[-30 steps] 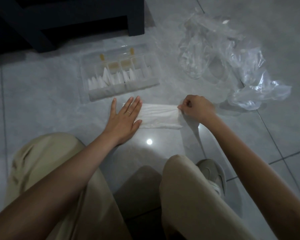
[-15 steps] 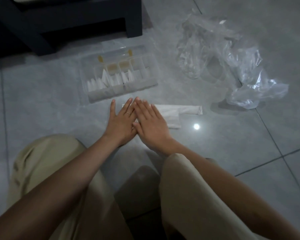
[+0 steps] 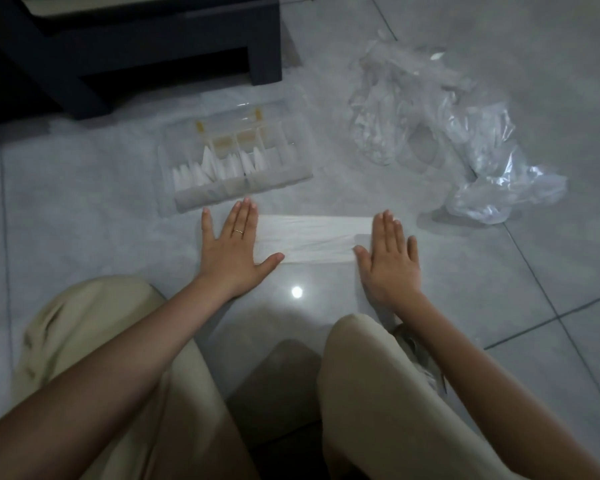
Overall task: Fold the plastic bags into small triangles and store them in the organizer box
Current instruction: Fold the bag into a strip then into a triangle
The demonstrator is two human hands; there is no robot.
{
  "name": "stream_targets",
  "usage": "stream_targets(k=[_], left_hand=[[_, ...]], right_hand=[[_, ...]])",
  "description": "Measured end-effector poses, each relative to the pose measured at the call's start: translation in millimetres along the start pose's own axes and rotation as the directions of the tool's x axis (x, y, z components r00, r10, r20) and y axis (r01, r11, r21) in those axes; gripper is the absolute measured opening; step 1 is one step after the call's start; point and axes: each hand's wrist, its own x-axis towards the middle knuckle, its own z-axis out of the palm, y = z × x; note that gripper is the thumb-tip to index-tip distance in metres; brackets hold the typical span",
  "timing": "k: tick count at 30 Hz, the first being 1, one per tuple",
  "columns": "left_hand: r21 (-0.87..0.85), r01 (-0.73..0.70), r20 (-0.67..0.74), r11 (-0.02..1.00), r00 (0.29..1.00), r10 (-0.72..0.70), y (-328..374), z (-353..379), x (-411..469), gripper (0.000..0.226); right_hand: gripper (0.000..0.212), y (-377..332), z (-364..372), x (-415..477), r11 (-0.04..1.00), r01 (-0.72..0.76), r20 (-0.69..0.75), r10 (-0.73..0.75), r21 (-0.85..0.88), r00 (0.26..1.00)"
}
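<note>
A white plastic bag (image 3: 312, 237), flattened into a long strip, lies on the grey tiled floor in front of me. My left hand (image 3: 234, 247) presses flat on its left end, fingers straight, a ring on one finger. My right hand (image 3: 388, 258) lies flat on its right end, fingers straight. Just beyond the strip sits the clear organizer box (image 3: 236, 168), lid open, with several folded white triangles standing in its compartments.
A heap of loose clear plastic bags (image 3: 447, 133) lies on the floor at the right. A dark furniture frame (image 3: 153, 50) stands behind the box. My knees in beige trousers (image 3: 378, 393) fill the near edge; a lamp reflection shines on the tile.
My right hand first let go of the strip's right end and came beside my left hand, then slid flat along the strip to its right end. My left hand stayed pressed in place.
</note>
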Motion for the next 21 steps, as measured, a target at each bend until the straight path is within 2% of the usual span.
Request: stream_targets(k=[2,3,5,6,8,10,12,21], left_hand=[[-0.029,0.020,0.034,0.999,0.999,-0.019,-2.6,-0.9,-2.2,0.102],[-0.059,0.014,0.032,0.998,0.999,-0.013,-3.5,-2.7,-3.3,0.105],[-0.115,-0.085,-0.046,0.990,0.996,0.080,-3.3,-9.6,-4.9,0.106],[-0.122,-0.194,-0.130,0.973,0.975,0.178,-1.7,-14.6,-5.4,0.099],[-0.045,-0.417,-0.310,0.908,0.870,0.384,5.1,-20.3,-6.1,0.066],[0.037,-0.512,-0.416,0.858,0.773,0.479,13.0,-18.0,-7.6,0.030],[0.057,-0.522,-0.426,0.851,0.758,0.493,18.5,-13.1,-9.5,0.015],[-0.041,-0.486,-0.427,0.873,0.799,0.424,15.5,-6.3,-1.6,0.008]], right_hand=[[0.083,-4.8,-10.0,1.0,0.996,-0.092,0.039,0.092,-0.022,0.995],[0.090,-8.9,-15.0,1.5,0.995,-0.096,0.006,0.096,-0.015,0.995],[0.094,-19.0,-23.6,0.1,0.999,0.042,-0.111,-0.040,0.016,0.993],[0.093,-24.8,-26.8,-1.5,0.986,0.161,-0.156,-0.151,0.053,0.976],[0.081,-35.2,-30.1,-3.5,0.917,0.368,-0.201,-0.336,0.153,0.920],[0.065,-41.3,-26.7,-3.7,0.861,0.477,-0.218,-0.438,0.177,0.872],[0.057,-43.8,-19.7,-3.9,0.843,0.516,-0.204,-0.484,0.150,0.851],[0.049,-41.6,-9.1,-4.6,0.845,0.523,-0.213,-0.494,0.110,0.843]])
